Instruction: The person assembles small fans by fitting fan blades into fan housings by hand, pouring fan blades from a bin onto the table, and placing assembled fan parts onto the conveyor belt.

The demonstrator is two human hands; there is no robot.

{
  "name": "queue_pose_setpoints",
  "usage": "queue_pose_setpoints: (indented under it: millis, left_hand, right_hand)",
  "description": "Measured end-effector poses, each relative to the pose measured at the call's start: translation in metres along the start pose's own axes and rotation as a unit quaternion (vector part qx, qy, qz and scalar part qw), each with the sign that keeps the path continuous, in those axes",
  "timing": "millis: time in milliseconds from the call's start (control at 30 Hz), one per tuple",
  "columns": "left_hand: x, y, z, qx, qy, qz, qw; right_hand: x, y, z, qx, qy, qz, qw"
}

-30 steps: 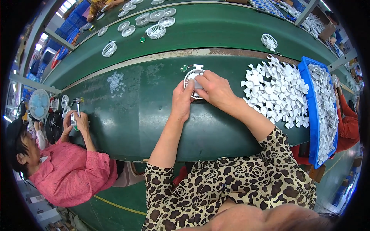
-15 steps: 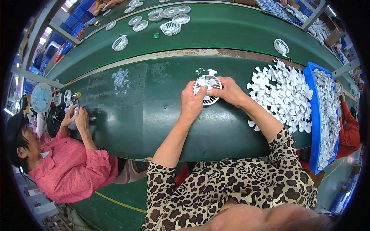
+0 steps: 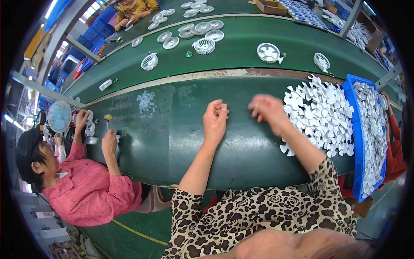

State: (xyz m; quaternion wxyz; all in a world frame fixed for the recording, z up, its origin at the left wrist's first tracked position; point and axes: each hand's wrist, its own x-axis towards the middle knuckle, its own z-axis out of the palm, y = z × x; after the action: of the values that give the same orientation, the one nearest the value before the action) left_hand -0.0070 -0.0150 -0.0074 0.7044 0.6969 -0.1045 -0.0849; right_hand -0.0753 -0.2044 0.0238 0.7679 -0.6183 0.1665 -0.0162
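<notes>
My left hand (image 3: 214,122) hovers over the dark green work table (image 3: 189,159) with its fingers curled in, and nothing shows in them. To its right is my right hand (image 3: 271,113), smeared by motion, its fingers spread and nothing visible in them. It is near the left edge of a heap of white fan blades (image 3: 319,116). A white fan housing with blades inside (image 3: 268,53) lies on the green conveyor belt beyond my hands, a small connector part at its right side.
A blue bin (image 3: 359,142) full of white blades stands right of the heap. More white fan housings (image 3: 204,46) and round grilles (image 3: 171,43) lie on the belt. Small clear pieces (image 3: 146,103) are scattered at left. A co-worker in pink (image 3: 92,185) holds a hammer (image 3: 108,121).
The white fan housing has left my hands and now lies on the belt. My hands have separated, the right moving rightward toward the blades. A white part has appeared at the belt's left.
</notes>
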Motion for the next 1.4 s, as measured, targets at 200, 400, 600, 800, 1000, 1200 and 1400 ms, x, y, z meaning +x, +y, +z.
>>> queue_pose_setpoints:
  millis: [200,400,600,800,1000,1200,1400]
  left_hand:
    - [0.001,0.049,0.013,0.062,-0.066,0.055,0.994]
    - [0.131,0.053,-0.064,0.511,0.032,0.3,0.805]
    - [0.265,-0.012,-0.177,0.757,0.144,0.19,0.608]
    - [0.283,0.005,-0.058,0.684,0.035,0.211,0.698]
    - [0.266,0.007,0.03,0.623,-0.098,0.371,0.682]
    - [0.209,0.048,0.03,0.627,-0.059,0.348,0.694]
    - [0.075,0.078,-0.017,0.647,-0.073,0.353,0.671]
  right_hand:
    - [-0.088,0.067,0.043,-0.229,-0.08,-0.178,0.954]
    - [-0.086,0.061,0.038,-0.289,-0.155,-0.307,0.894]
    - [-0.081,0.062,0.036,-0.273,-0.167,-0.3,0.899]
    - [-0.076,0.061,0.032,-0.262,-0.178,-0.282,0.906]
    - [-0.079,0.063,0.034,-0.241,-0.18,-0.29,0.908]
    - [-0.081,0.069,0.034,-0.24,-0.197,-0.298,0.903]
    - [-0.084,0.072,0.031,-0.252,-0.147,-0.311,0.905]
